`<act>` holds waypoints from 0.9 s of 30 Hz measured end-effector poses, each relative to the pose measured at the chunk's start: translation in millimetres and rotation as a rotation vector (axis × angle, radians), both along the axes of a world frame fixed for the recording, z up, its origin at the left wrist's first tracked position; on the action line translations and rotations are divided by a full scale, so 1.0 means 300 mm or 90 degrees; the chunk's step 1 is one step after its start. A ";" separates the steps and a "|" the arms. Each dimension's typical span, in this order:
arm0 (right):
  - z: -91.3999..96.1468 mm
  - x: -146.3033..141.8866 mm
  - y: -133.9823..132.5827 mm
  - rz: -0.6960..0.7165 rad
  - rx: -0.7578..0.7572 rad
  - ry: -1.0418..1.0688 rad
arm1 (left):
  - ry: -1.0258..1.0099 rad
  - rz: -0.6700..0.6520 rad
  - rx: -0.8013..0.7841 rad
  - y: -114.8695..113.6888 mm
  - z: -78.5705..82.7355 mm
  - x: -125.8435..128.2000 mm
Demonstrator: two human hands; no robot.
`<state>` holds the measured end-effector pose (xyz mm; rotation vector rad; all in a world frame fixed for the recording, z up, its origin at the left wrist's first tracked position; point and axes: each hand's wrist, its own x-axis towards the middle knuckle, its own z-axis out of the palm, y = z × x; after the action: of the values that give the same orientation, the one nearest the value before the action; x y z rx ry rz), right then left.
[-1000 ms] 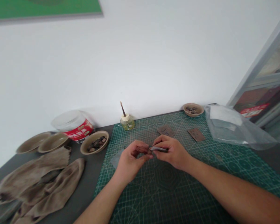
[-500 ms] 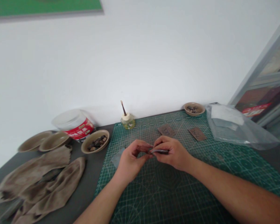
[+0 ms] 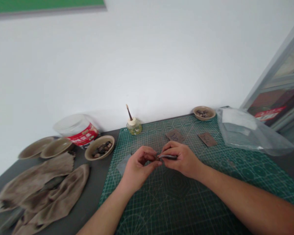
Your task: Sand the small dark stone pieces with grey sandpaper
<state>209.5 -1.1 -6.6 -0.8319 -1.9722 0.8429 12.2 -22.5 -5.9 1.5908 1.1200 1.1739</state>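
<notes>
Over the green cutting mat [image 3: 186,202], my left hand [image 3: 138,166] is curled, its fingertips pinched on a small dark piece that I cannot make out. My right hand [image 3: 180,159] is closed on a thin grey metal tool [image 3: 167,157], whose tip meets the left fingertips. The two hands touch at the fingertips, just above the mat. A greyish sheet [image 3: 123,164] lies on the mat, partly hidden under my left hand.
Two brown cards [image 3: 175,135] [image 3: 207,139] lie beyond the hands. A small glass bottle with a brush [image 3: 133,126], a bowl of dark pieces [image 3: 99,151], a second bowl [image 3: 204,113], empty dishes [image 3: 46,148], a tub [image 3: 77,130], stained cloths [image 3: 41,186] and a plastic bag [image 3: 247,132] surround the mat.
The view has shifted slightly. My hands stay together in the same spot, with only small finger movements.
</notes>
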 end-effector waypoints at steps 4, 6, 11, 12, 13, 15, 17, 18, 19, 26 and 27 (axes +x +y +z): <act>0.003 0.003 0.002 0.023 -0.008 0.006 | -0.014 -0.010 0.013 -0.001 0.000 0.002; 0.002 0.001 0.002 0.015 0.012 0.000 | -0.013 -0.012 0.024 0.000 0.000 0.003; -0.003 -0.003 0.000 0.001 0.060 -0.002 | -0.003 -0.017 0.017 0.000 0.000 0.002; -0.004 -0.002 0.000 0.011 0.059 0.000 | -0.002 -0.020 0.023 0.000 -0.001 0.001; -0.004 -0.002 0.000 0.017 0.057 0.000 | -0.001 -0.022 0.028 -0.001 -0.001 0.001; -0.005 -0.001 0.001 0.008 0.056 -0.004 | -0.001 -0.020 0.029 -0.001 -0.002 0.000; -0.005 0.000 0.002 -0.009 0.062 -0.012 | 0.002 -0.014 0.028 0.000 -0.002 -0.001; -0.006 0.001 0.002 -0.008 0.065 -0.016 | 0.003 -0.015 0.032 0.000 -0.002 -0.001; -0.006 0.001 0.002 -0.003 0.067 -0.017 | 0.002 -0.017 0.036 0.001 -0.002 -0.001; -0.007 0.003 0.000 -0.002 0.071 -0.014 | -0.016 -0.028 0.038 0.001 -0.004 -0.001; -0.008 0.003 0.000 0.004 0.066 -0.011 | -0.019 -0.032 0.038 0.000 -0.004 -0.001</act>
<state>210.5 -1.0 -9.0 -0.7752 -2.0166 0.7323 11.9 -22.4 -7.0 1.6319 1.0280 1.2047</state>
